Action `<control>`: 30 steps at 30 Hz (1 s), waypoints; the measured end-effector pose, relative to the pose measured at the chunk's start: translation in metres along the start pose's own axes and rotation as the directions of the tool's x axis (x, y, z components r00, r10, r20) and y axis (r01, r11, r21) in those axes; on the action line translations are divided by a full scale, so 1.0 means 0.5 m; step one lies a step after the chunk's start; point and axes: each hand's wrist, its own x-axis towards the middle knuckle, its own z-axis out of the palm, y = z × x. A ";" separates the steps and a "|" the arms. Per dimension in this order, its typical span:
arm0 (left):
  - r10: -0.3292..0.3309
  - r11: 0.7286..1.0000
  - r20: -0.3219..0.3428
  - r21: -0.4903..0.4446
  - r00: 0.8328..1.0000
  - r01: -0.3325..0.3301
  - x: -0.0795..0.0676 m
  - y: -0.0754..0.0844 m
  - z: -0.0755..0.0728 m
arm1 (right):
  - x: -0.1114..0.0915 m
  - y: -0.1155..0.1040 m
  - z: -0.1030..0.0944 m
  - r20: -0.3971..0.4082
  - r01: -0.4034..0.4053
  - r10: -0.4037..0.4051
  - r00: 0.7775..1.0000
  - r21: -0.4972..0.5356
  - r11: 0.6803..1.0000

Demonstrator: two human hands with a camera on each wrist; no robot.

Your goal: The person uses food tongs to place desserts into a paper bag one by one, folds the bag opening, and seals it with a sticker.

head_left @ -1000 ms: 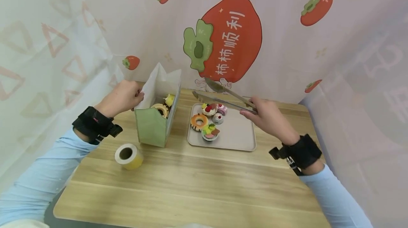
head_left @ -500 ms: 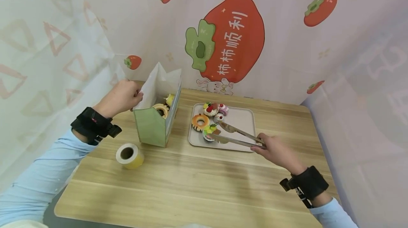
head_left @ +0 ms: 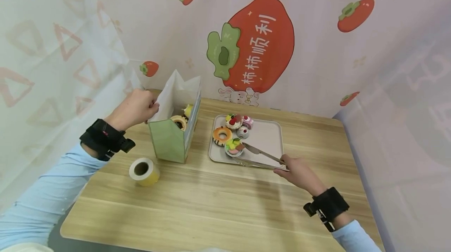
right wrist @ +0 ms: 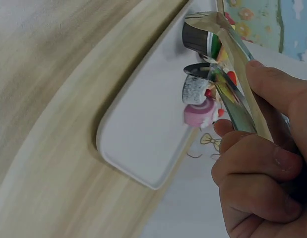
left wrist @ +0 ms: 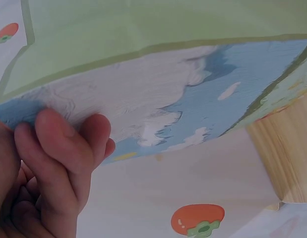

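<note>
My left hand [head_left: 135, 105] pinches the upper edge of a green paper bag [head_left: 167, 142], which stands open at the left. Inside it lie a ring-shaped pastry [head_left: 179, 122] and a yellow piece [head_left: 188, 110]. In the left wrist view, curled fingers [left wrist: 64, 144] lie against the bag's painted side. My right hand [head_left: 299, 173] holds metal tongs [head_left: 262, 153] with their arms apart. Their tips stand on either side of a fruit-topped cupcake [head_left: 234, 148] at the tray's front; in the right wrist view, its dark cup [right wrist: 195, 40] shows between them. Contact cannot be told.
The beige tray [head_left: 264, 134] also bears a doughnut [head_left: 222, 136], a berry-topped cake [head_left: 233, 121], a pink roll [head_left: 248, 122] and a small grey-white cake [head_left: 242, 132]. A roll of yellow-sided tape [head_left: 144, 171] stands before the bag. Printed cloth [head_left: 317, 60] surrounds the wooden table [head_left: 211, 205].
The right hand has brought the tongs down and toward the tray's front, from above the tray to around the fruit-topped cupcake. The left hand and bag have stayed in place.
</note>
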 end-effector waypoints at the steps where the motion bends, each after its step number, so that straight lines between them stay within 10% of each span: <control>1: -0.003 1.000 0.001 0.000 1.000 0.003 -0.001 0.000 0.001 | 0.003 0.000 0.004 0.006 -0.008 0.008 1.000 0.009 1.000; 30: -0.012 1.000 -0.002 -0.008 1.000 0.012 0.004 -0.009 0.009 | 0.032 0.068 0.126 -0.103 -0.004 0.014 0.995 0.099 0.995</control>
